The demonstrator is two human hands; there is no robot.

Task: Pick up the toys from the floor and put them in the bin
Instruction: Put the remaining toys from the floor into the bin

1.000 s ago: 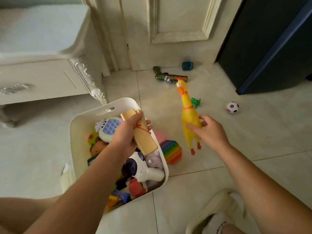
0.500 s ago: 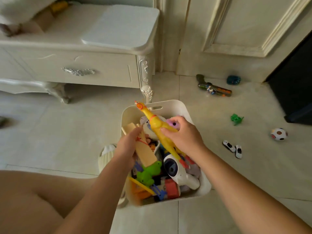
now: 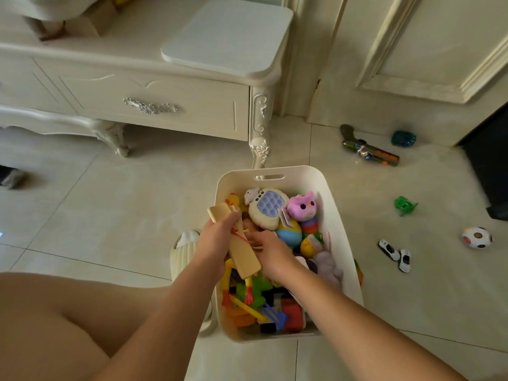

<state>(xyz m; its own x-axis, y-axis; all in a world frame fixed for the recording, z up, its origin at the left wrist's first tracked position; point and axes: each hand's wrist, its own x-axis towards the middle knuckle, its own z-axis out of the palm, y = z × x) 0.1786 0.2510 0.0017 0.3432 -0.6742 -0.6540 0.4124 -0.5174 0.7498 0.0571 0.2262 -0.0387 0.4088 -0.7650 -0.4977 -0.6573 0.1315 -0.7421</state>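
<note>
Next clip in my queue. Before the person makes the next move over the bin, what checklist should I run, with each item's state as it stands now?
1. Pale wooden block with red band is above the white plastic bin: ok.
2. Left hand grips the block: ok.
3. Right hand holds nothing: cannot tell; its fingertips meet the block by the band, and whether they grip it is unclear.
4. Yellow rubber chicken lies inside the bin: ok.
5. Floor free of toys: not ok; dark toy gun, green plastic toy, two white toy cars and white patterned ball lie outside the bin.
</note>
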